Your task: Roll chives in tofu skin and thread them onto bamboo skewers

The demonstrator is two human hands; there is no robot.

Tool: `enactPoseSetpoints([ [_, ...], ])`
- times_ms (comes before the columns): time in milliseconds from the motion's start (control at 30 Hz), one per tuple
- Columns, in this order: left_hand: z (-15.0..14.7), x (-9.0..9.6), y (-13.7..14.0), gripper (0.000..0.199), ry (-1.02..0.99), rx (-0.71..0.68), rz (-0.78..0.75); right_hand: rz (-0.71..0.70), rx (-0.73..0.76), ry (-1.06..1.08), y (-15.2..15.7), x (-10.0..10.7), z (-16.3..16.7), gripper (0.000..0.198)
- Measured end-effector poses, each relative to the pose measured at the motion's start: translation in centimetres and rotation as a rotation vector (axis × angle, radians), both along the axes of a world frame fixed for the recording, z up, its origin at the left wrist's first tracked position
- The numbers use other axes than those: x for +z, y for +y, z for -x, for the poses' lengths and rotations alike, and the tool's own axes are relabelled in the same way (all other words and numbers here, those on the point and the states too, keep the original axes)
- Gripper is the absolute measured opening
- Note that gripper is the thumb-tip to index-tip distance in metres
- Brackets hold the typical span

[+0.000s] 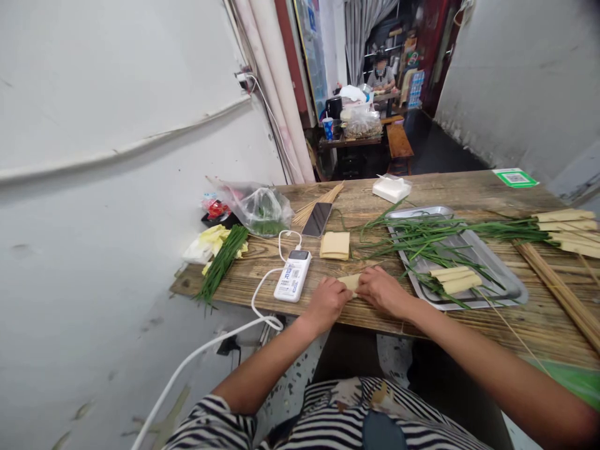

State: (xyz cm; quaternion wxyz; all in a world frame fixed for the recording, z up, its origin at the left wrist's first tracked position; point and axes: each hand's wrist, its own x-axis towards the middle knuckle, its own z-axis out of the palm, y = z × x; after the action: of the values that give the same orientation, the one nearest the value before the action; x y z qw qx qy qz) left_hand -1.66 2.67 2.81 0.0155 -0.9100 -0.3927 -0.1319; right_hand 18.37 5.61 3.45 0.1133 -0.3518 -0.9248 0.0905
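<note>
Near the table's front edge, my left hand (328, 301) and my right hand (382, 292) both have their fingers curled onto a pale tofu sheet (350, 283), one at each side. Fingers cover the sheet's ends, so how far it is folded or rolled is hard to tell. Just beyond it lies a stack of square tofu sheets (334, 245). To the right, a metal tray (504, 275) carries long green chives (424, 240) and a few tofu rolls (454, 280) on a skewer, with chive ends sticking out. More skewered rolls (569, 230) rest beyond the tray.
Left of my hands are a white power bank (293, 276) with a cable, a phone (317, 219), a chive bundle (224, 262) and a plastic bag (262, 209). Bamboo skewers (560, 290) lie at right. A napkin pack (392, 187) stands behind. Another person (382, 78) sits far back.
</note>
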Motion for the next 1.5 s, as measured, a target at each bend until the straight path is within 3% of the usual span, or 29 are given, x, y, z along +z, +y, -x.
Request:
enactPoseSetpoints([
  [133, -0.2, 0.3, 0.5, 0.027, -0.039, 0.018, 0.068, 0.017, -0.01, 0.026, -0.3, 0.5, 0.0, 0.017],
  [400, 0.0, -0.1, 0.8, 0.027, -0.162, 0.003, 0.094, -0.198, 0.021, -0.089, -1.3, -0.2, 0.4, 0.019],
  [633, 0.6, -1.1, 0.0, 0.02, -0.346, 0.061, 0.112, 0.009, 0.053, -0.042, 0.5, 0.4, 0.3, 0.025],
  [867, 1.0, -1.0, -0.3, 0.025, -0.21, 0.035, -0.002, 0.068, 0.064, -0.031, 0.6, 0.9, 0.6, 0.027],
  [1033, 0.9, -0.4, 0.2, 0.024, -0.223, 0.046, 0.065, 0.096, 0.076, 0.017, 0.6, 0.3, 0.3, 0.026],
  [1200, 0.6, 0.5, 1.3, 0.023, -0.208, 0.075, 0.191, -0.052, 0.015, 0.042, -0.1, -0.5, 0.1, 0.024],
  [1367, 0.6, 0.7, 1.6, 0.021, -0.224, 0.105, 0.262, -0.28, 0.073, -0.114, -1.7, -0.2, 0.4, 0.018],
  [1500, 0.6, 0.4, 1.2, 0.018, -0.286, 0.154, 0.243, -0.321, 0.081, -0.19, -2.7, 0.3, 0.7, 0.014],
])
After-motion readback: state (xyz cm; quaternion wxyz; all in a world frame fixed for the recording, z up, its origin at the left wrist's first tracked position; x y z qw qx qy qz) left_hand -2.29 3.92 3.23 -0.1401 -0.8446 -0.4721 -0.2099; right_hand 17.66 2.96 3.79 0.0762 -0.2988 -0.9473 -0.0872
